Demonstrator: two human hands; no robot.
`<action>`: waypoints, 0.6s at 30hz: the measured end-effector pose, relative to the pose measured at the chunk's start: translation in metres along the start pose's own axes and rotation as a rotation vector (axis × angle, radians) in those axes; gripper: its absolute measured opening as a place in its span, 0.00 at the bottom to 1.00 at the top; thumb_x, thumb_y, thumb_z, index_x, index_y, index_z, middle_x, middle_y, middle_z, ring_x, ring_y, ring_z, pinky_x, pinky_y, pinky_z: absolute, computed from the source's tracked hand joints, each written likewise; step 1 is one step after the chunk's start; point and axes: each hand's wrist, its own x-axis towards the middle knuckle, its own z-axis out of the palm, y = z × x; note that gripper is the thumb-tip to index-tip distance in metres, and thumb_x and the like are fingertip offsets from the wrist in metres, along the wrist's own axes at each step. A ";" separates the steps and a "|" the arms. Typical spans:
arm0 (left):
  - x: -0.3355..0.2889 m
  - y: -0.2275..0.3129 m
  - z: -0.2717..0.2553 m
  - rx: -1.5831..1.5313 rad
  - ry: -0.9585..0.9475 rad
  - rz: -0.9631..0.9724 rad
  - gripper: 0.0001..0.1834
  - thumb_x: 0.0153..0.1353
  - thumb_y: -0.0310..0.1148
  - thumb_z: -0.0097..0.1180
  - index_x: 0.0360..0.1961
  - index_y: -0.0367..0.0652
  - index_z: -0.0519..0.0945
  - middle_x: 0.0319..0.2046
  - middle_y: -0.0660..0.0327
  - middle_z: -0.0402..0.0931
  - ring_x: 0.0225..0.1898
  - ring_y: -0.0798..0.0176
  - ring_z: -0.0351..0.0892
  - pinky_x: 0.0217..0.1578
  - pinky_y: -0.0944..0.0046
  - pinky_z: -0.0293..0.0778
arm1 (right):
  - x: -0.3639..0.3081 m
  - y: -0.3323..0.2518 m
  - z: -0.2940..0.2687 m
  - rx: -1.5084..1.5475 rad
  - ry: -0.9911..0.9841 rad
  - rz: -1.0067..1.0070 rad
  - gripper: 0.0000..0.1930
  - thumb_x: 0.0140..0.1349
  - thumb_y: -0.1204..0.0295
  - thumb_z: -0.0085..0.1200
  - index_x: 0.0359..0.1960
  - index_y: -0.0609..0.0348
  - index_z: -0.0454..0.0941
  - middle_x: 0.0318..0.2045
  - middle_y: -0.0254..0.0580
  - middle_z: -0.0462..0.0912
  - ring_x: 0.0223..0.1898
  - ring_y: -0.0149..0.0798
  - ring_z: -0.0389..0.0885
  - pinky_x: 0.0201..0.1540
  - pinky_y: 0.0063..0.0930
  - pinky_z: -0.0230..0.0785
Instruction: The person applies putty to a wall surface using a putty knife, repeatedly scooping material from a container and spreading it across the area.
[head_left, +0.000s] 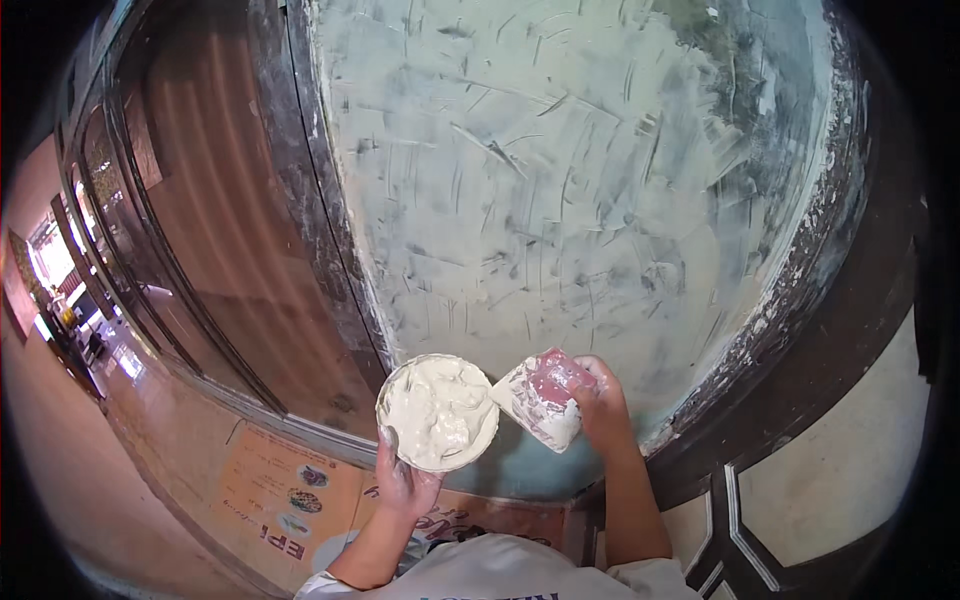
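Observation:
My left hand (402, 482) supports a round tub (494, 432) from below, its thumb over the near left rim. Thick cream-coloured filler paste (440, 408) heaps up inside, its surface lumpy and wet. In my right hand (598, 395) is a flat, pinkish-red putty spreader (556, 381) smeared with the same paste. The spreader's left corner meets the tub's right rim, or lies just over it. Beyond both hands stands a wall panel (530, 200) coated unevenly in pale paste, with dark streaks and ridges; its upper right is darker and more thinly covered.
Dark, paste-flecked frame strips border the panel on the left (310, 150) and right (800, 290). A brown glossy panel (215, 190) stands farther left. Printed orange sheeting (260, 480) covers floor near my left arm. A dark-and-cream patterned surface (820, 430) lies at the right.

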 end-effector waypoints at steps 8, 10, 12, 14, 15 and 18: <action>0.006 0.029 -0.022 0.159 -0.029 0.058 0.40 0.71 0.58 0.42 0.74 0.45 0.54 0.73 0.54 0.55 0.72 0.48 0.57 0.71 0.45 0.54 | 0.008 -0.047 0.052 -0.339 -0.064 -0.096 0.14 0.64 0.71 0.52 0.48 0.64 0.76 0.34 0.44 0.84 0.33 0.34 0.81 0.40 0.29 0.73; 0.006 0.035 -0.029 0.169 -0.031 0.040 0.40 0.71 0.58 0.42 0.74 0.44 0.53 0.73 0.54 0.55 0.72 0.48 0.57 0.72 0.46 0.53 | 0.014 -0.049 0.063 -0.450 -0.047 -0.265 0.13 0.64 0.71 0.53 0.49 0.63 0.77 0.35 0.48 0.84 0.33 0.41 0.83 0.40 0.31 0.74; 0.005 0.042 -0.037 0.182 -0.029 0.027 0.40 0.71 0.58 0.42 0.74 0.44 0.53 0.73 0.54 0.55 0.72 0.49 0.56 0.72 0.46 0.52 | 0.021 -0.053 0.074 -0.557 -0.038 -0.434 0.13 0.64 0.71 0.53 0.49 0.62 0.77 0.36 0.52 0.84 0.34 0.47 0.85 0.39 0.33 0.75; 0.007 0.047 -0.043 0.178 -0.039 0.015 0.41 0.70 0.58 0.43 0.74 0.43 0.53 0.73 0.53 0.55 0.72 0.48 0.56 0.72 0.46 0.53 | 0.021 -0.066 0.085 -0.780 -0.051 -0.607 0.13 0.63 0.71 0.55 0.49 0.59 0.78 0.38 0.51 0.84 0.35 0.54 0.83 0.39 0.38 0.77; 0.007 0.050 -0.046 0.175 -0.046 0.008 0.41 0.70 0.59 0.43 0.74 0.43 0.52 0.73 0.53 0.55 0.72 0.48 0.56 0.72 0.46 0.53 | 0.020 -0.070 0.090 -0.786 -0.049 -0.605 0.13 0.63 0.71 0.55 0.49 0.59 0.78 0.38 0.51 0.84 0.35 0.54 0.83 0.39 0.38 0.77; 0.008 0.058 -0.060 0.176 -0.019 -0.001 0.42 0.70 0.59 0.43 0.75 0.42 0.51 0.73 0.53 0.54 0.73 0.48 0.55 0.72 0.46 0.52 | 0.019 -0.076 0.109 -0.923 -0.073 -0.664 0.14 0.58 0.73 0.58 0.47 0.56 0.80 0.37 0.45 0.84 0.33 0.50 0.84 0.37 0.38 0.77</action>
